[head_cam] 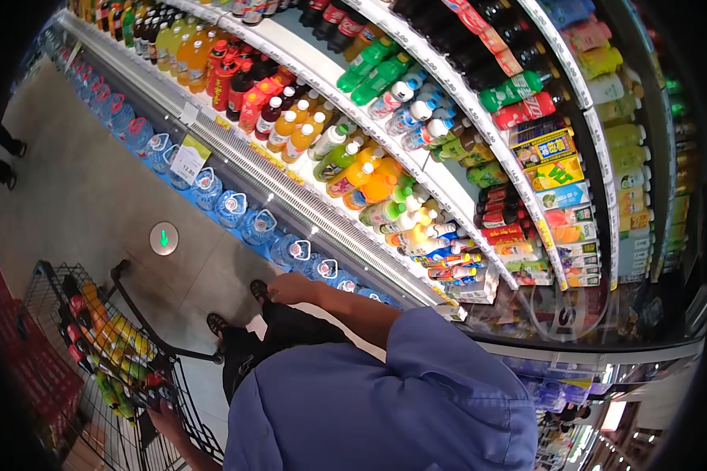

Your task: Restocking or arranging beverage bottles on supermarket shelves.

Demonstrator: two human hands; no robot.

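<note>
Down at the lower left, my left hand [166, 417] reaches into a wire shopping cart [191, 406]. Its fingers are around the end of a dark drink bottle [158, 385], partly hidden by the wires. Several bottles fill that part of the cart, among them yellow-orange bottles [121, 335] and green-labelled bottles [112, 391]. My right hand [291, 288] hangs in front of my right leg, back upward, near the row of large water bottles [258, 226]. Its fingers are curled under and mostly hidden, and I see nothing held in it.
A lit shelf cooler [306, 194] with rows of drink bottles runs along the right. Price strips [448, 65] edge its shelves. A red shopping cart [23, 353] stands beyond the wire one. A round floor marker [164, 238] bears a green arrow. Another person's legs [6, 156] show far left.
</note>
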